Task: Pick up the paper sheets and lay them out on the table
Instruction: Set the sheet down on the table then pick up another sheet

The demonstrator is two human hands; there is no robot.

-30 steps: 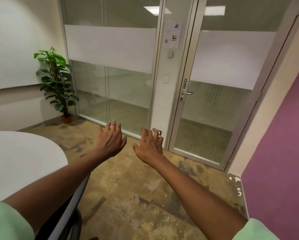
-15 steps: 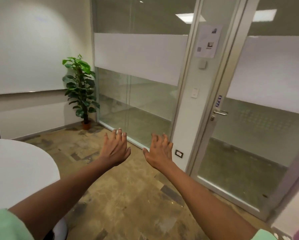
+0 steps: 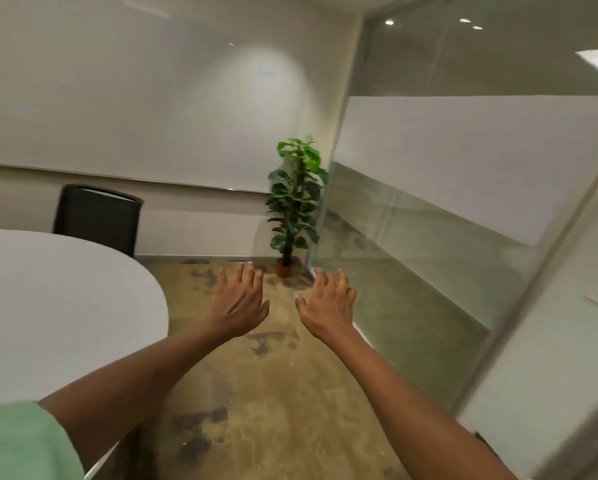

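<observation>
No paper sheets are in view. A white round table fills the left side, its top bare where I can see it. My left hand and my right hand are stretched out in front of me, palms down, fingers spread, holding nothing. Both hover over the floor to the right of the table's edge, a short gap between them.
A black chair stands behind the table against the back wall. A potted green plant sits in the corner. A glass partition with a frosted band runs along the right. Mottled brown floor lies between table and partition.
The view has swung left: the glass door has left the frame, the plant has shifted to the centre and the black chair has appeared. Both hands stay outstretched and spread.
</observation>
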